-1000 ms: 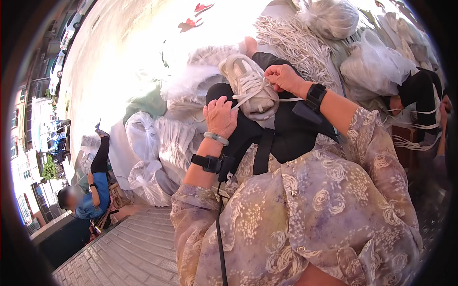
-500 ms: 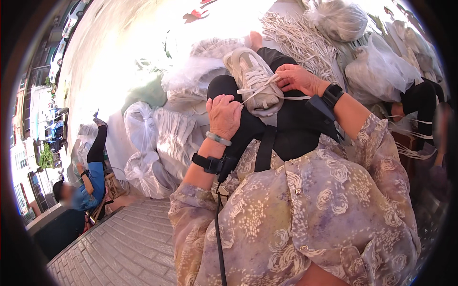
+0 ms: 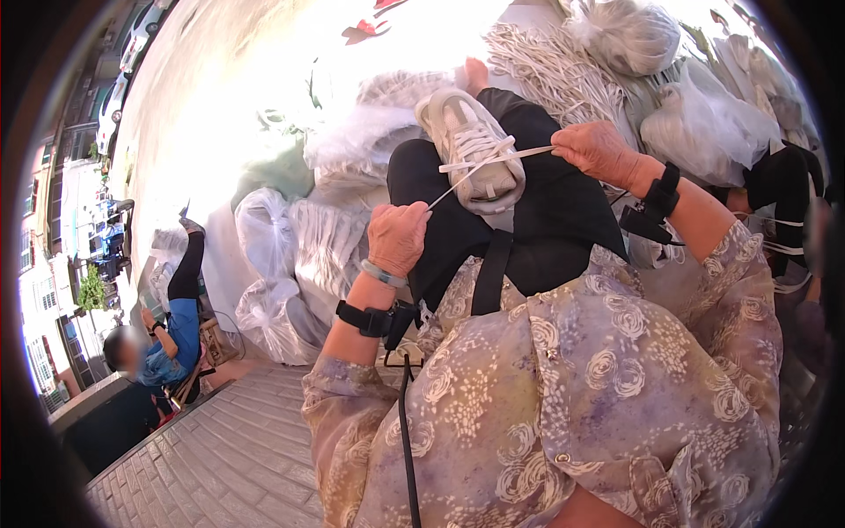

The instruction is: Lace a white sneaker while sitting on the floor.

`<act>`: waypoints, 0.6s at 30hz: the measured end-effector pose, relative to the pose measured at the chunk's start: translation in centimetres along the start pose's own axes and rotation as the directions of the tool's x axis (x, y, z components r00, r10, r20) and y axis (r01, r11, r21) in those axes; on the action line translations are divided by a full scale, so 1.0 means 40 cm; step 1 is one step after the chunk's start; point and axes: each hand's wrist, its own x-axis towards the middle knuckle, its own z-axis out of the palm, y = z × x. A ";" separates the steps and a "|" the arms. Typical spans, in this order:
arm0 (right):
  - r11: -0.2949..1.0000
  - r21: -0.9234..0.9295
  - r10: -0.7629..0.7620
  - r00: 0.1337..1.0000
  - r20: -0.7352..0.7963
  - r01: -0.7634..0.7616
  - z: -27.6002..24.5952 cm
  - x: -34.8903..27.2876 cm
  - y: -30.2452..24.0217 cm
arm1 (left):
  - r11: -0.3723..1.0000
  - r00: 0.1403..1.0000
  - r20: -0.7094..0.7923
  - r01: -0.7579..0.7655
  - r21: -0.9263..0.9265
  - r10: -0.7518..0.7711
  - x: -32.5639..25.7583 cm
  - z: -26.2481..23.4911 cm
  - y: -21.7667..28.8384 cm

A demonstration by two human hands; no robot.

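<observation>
A pale beige and white sneaker point(image 3: 480, 154) rests between my knees, its toe turned toward me. White shoelace point(image 3: 531, 151) is threaded across its eyelets, with two ends drawn taut to either side. My left hand point(image 3: 396, 236), closed, grips one lace end left of the toe. On the other side my right hand point(image 3: 596, 154) pinches the opposite end, above my right thigh. The two strands cross over the lower part of the lacing. Both hands are apart from the shoe itself, joined to it only by the lace.
A heap of loose white laces point(image 3: 554, 75) lies beyond my right knee. Clear plastic bags point(image 3: 704, 119) stand at the right, and more tied bags point(image 3: 267, 231) at the left. A person in blue point(image 3: 176, 343) sits at far left; another person's dark-clad leg point(image 3: 782, 189) shows at right.
My hands have moved apart, the right outward to the right and the left down and leftward. The lace between them and the shoe has gone from loose to taut.
</observation>
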 end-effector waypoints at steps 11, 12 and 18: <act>0.978 -0.200 -0.067 0.995 -0.068 0.052 -0.088 -0.190 0.121 | 0.967 0.962 0.136 0.221 0.130 -0.238 -0.166 -0.061 -0.103; 0.972 -0.231 -0.055 0.998 -0.014 0.051 -0.101 -0.217 0.138 | 0.967 0.962 0.139 0.218 0.131 -0.236 -0.192 -0.072 -0.114; 0.965 -0.230 0.090 0.985 -0.150 -0.123 -0.089 -0.334 0.265 | 0.929 0.929 0.125 0.325 0.176 -0.349 -0.320 -0.107 -0.202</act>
